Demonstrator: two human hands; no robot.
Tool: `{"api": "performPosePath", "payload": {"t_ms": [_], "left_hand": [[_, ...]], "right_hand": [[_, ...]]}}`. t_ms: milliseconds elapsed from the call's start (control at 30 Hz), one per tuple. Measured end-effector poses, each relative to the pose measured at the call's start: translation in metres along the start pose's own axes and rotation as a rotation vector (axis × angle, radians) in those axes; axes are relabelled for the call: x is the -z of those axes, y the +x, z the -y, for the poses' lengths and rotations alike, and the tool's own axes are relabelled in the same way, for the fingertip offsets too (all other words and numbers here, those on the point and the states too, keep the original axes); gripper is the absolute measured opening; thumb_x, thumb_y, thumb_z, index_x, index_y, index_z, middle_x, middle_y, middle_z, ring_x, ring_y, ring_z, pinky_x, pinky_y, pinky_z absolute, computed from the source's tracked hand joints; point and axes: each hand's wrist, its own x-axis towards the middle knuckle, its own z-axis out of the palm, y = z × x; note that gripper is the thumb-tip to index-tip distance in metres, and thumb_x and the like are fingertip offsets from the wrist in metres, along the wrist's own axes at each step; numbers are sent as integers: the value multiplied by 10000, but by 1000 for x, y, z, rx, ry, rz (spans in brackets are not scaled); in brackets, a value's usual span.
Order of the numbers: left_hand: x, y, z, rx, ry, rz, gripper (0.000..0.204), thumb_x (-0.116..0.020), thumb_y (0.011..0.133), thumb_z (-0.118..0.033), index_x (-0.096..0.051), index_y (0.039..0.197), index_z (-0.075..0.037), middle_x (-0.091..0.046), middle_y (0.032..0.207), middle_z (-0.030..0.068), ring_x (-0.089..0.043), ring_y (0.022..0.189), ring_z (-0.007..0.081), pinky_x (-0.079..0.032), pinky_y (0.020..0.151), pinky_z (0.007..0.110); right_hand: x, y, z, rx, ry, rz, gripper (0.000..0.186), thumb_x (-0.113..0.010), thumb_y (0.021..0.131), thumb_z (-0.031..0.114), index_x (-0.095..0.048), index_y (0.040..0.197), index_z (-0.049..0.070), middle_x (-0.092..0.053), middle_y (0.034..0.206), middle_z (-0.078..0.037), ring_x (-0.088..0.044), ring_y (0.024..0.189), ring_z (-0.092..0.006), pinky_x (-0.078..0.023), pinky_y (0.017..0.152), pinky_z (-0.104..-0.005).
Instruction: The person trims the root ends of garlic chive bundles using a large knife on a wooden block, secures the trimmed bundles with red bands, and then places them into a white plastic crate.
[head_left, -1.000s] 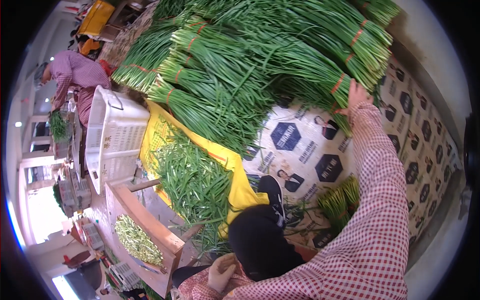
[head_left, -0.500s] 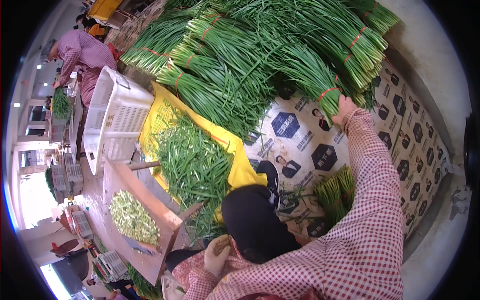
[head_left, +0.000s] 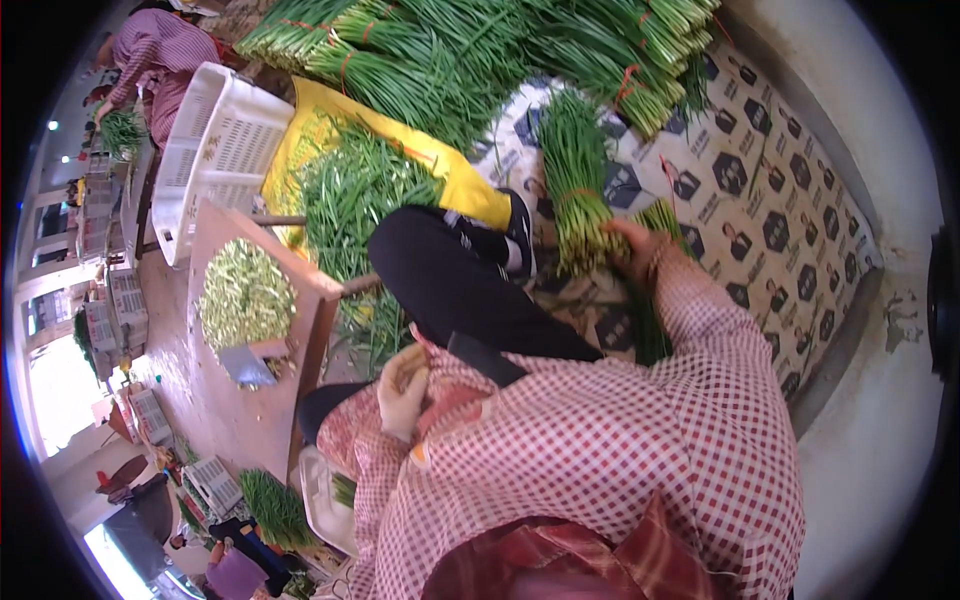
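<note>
My right hand [head_left: 636, 250] is closed on the pale stalk ends of a bundle of garlic chives [head_left: 572, 180]. An orange band ties the bundle, whose green leaves point away from me. It lies over the patterned sheet, beside my bent leg. Close to the hand is another small chive bundle [head_left: 658, 222], partly covered by my arm. My left hand [head_left: 403, 392], which looks gloved in a pale colour, rests by my lap with fingers curled and nothing visible in them.
Banded chives [head_left: 440, 75] are heaped at the far side. Loose cut leaves [head_left: 350, 190] lie on a yellow sack [head_left: 470, 195]. To the left, a wooden board [head_left: 235, 420] carries chopped pieces [head_left: 245, 300] and a broad blade [head_left: 247, 366]. Beyond stand a white crate [head_left: 225, 125] and another person [head_left: 165, 55].
My right hand has drawn the chive bundle off the heap and nearer to me. My view has shifted, showing more of my lap. The left hand remains curled by my lap.
</note>
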Motion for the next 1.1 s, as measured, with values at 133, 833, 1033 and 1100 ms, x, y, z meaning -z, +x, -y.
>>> {"api": "performPosePath", "payload": {"t_ms": [133,833,1033,1100], "left_hand": [[13,-5,8,-105,-164,60,366,-586,860,-9,-489,1210,32,-578,1103,79,-553,1007,135,-429,922,269],[45,-140,-143,-497,1623,-515,1036,-807,503,-272,-316,1400,-106,-502,1176,205,-487,1103,370,-379,954,454],[78,-130,-40,-283,966,-774,1171,-828,502,-244,-146,1414,28,-565,1078,203,-560,961,378,-464,820,418],[77,-134,-44,-242,936,-767,1159,-832,499,-265,-172,1397,53,-555,1098,202,-552,982,374,-453,840,409]], "right_hand": [[-12,-47,34,202,-192,167,255,-641,792,319,-633,992,161,-571,952,34,-480,784,-105,-415,600,-279],[-353,-153,-73,417,-1332,1720,458,-541,897,254,-479,1285,18,-556,1224,-82,-509,1097,-147,-377,978,-291],[-402,-129,-149,1056,-1653,1333,506,-476,916,427,-526,1231,34,-589,1162,-173,-570,1050,-274,-429,924,-366],[-425,-155,-121,978,-1650,1173,404,-481,928,328,-550,1171,13,-608,1011,-176,-573,943,-264,-472,860,-390]]}}
